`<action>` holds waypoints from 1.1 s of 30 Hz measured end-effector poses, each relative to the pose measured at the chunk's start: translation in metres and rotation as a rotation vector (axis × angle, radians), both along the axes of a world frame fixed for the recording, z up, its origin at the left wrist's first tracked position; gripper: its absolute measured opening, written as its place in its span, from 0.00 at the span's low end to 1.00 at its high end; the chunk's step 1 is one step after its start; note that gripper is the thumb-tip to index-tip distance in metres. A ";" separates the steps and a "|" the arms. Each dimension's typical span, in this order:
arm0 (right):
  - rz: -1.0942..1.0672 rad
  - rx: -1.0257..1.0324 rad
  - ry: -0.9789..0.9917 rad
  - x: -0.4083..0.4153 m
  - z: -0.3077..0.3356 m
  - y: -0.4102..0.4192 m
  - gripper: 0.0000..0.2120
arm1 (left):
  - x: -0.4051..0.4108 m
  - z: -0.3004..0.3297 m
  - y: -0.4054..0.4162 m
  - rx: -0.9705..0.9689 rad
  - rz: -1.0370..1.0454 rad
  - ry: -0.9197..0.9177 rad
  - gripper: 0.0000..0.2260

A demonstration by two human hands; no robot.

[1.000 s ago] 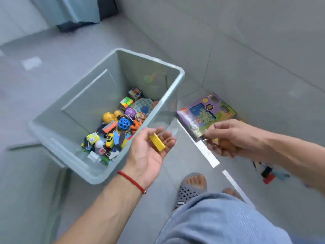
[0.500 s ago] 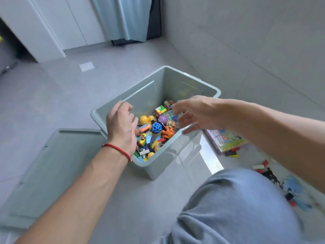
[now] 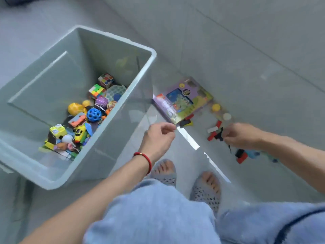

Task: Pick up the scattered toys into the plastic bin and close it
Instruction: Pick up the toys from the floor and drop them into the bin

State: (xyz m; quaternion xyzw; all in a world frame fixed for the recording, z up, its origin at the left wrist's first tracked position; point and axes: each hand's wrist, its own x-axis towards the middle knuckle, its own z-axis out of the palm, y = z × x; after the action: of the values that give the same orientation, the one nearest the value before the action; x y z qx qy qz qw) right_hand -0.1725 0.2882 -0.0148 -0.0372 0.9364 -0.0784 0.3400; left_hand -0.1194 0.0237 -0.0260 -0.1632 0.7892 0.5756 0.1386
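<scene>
On the floor right of the open plastic bin (image 3: 153, 55), your right hand (image 3: 241, 136) pinches a black piece (image 3: 219, 135) among scattered red and white blocks (image 3: 213, 129). Your left hand (image 3: 158, 138) hangs loosely curled, holding nothing, beside the bin's wall, near a purple toy box (image 3: 182, 99).

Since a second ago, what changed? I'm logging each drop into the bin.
The left hand no longer holds the yellow block and has come back out of the bin, fingers loosely curled. The right hand went from the bin down to the small blocks on the floor. The purple box stayed on the floor.
</scene>
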 end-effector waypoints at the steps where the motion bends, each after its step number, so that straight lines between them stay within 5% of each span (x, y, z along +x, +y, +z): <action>1: 0.057 0.019 0.027 -0.001 -0.022 0.002 0.09 | -0.007 -0.017 0.008 -0.064 -0.061 -0.027 0.11; 9: 0.267 -0.138 0.329 -0.045 -0.159 -0.039 0.24 | -0.049 -0.137 0.037 -0.541 -0.488 0.058 0.21; 21: 0.081 -0.210 0.618 -0.015 -0.228 -0.048 0.25 | -0.078 -0.191 0.051 -0.602 -0.505 0.483 0.18; 27: 0.017 -0.414 0.623 -0.030 -0.221 -0.022 0.18 | -0.084 -0.205 0.076 -0.699 -0.710 0.373 0.21; 33: -0.070 -0.254 0.659 -0.110 -0.229 -0.017 0.15 | -0.091 -0.202 0.087 -0.732 -0.757 0.328 0.10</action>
State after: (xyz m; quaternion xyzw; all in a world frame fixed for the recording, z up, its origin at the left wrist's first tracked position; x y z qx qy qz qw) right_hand -0.2829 0.2711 -0.2434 -0.0703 0.9793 -0.1896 0.0095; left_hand -0.2109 0.1109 -0.2278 0.1864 0.9527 0.1912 0.1453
